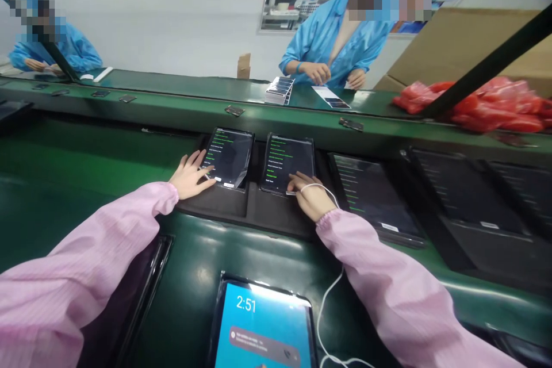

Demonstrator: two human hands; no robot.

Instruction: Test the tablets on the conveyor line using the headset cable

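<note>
My left hand [190, 177] lies with fingers spread at the lower left edge of a tablet [230, 152], fingertips on its screen. That tablet shows a list of green and white text lines and rests in a dark tray [224, 201]. Beside it in the tray lies a second tablet [288, 158] with a similar list. At its lower right edge, my right hand [313, 195] is closed on the end of a white cable [321, 310]. Whether the plug sits in the tablet I cannot tell. Nearer me, another tablet [265, 328] has a blue screen reading 2:51.
More tablets [371, 192] lie to the right. A dark tablet [129, 293] is partly under my left sleeve. Across the green bench [185, 95], a person in blue [340, 40] works beside a stack of cards [279, 91]. Red plastic bags [487, 106] lie at right.
</note>
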